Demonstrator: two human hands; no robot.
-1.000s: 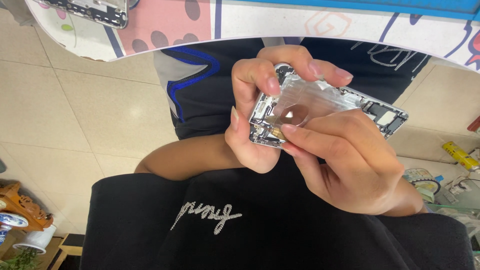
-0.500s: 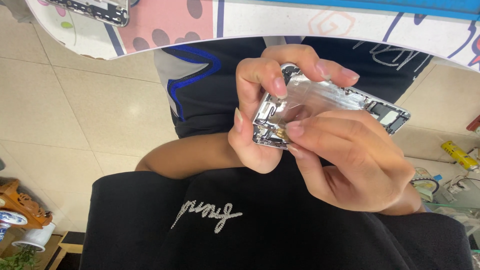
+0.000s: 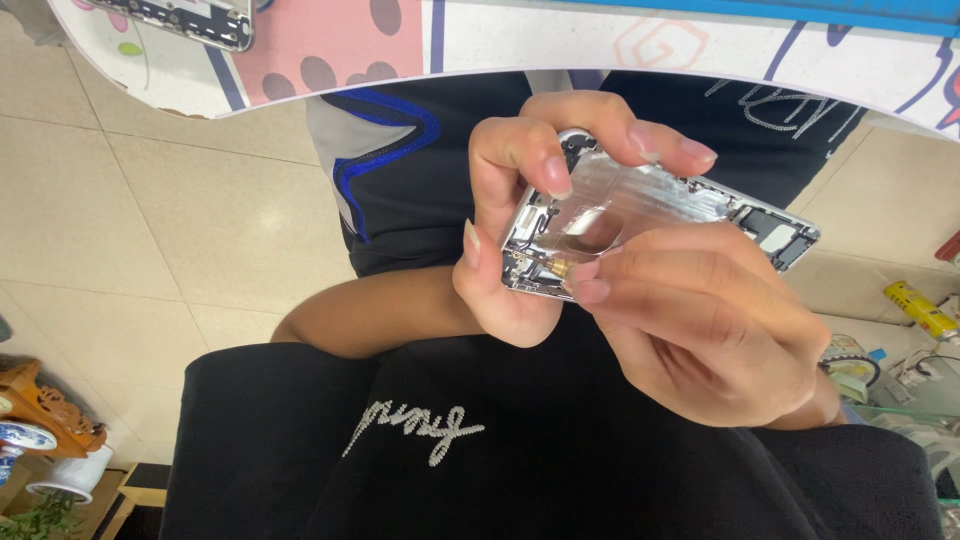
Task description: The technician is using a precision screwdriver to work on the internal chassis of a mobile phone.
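Observation:
My left hand (image 3: 505, 225) grips a silver phone rear housing (image 3: 680, 205) by its near end, thumb and forefinger wrapped over the edges, its inner side facing me. My right hand (image 3: 700, 335) comes in from the right. Its thumb and forefinger tips pinch a small gold-coloured part (image 3: 560, 268) at the housing's lower left corner. The housing's camera cut-out end (image 3: 775, 235) sticks out to the right, above my right hand. Both hands are held over my lap, in front of a black garment (image 3: 560, 460) with pale stitching.
A patterned table edge (image 3: 500, 40) runs along the top, with another phone housing (image 3: 190, 18) lying on it at the upper left. A beige tiled floor (image 3: 150, 220) lies to the left. A wooden stand (image 3: 45, 410) and pottery are at the lower left, and a yellow object (image 3: 920, 310) with clutter is at the right.
My right fingertips have slid from the middle of the housing down to its lower left corner. My left hand has tilted the housing slightly.

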